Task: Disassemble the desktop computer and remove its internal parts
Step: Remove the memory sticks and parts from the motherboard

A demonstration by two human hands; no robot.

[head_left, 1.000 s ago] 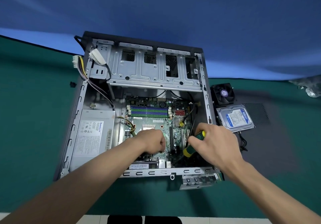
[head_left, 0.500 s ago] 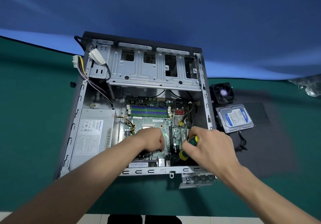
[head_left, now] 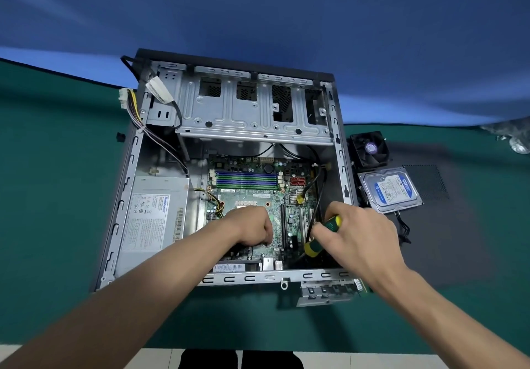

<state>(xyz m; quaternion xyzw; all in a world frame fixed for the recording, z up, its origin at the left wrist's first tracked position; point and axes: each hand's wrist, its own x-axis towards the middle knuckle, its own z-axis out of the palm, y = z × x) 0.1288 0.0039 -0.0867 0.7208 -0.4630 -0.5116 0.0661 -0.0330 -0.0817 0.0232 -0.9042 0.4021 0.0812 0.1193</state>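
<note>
1. Far left on the green table, a loose bundle of power cables hangs over the case's outer wall, its white plug free. That reads to me as already unplugged.
2. The desktop case lies on its side in the middle of the table, side panel off. The power supply sits in its left corner, so I'd count that as not yet taken out.
3. Across the far end, the metal drive cage looks bare; its bays seem to hold nothing.
4. The motherboard is seated on the case floor, with memory sticks in their slots. The socket area shows no cooler on it.
5. The left hand is low on the board, fingers curled downward. Whether they pinch a screw or connector, I cannot tell from here.
6. The right hand grips a yellow-and-green screwdriver, its shaft angled down toward the board's near right part; the tip is hidden. My guess is a board screw is being dealt with.
7. Outside the case on the right, a cooling fan and a hard drive lie on a dark panel, already removed.
8. Roughly halfway, I'd judge: board, memory and supply remain.
</note>
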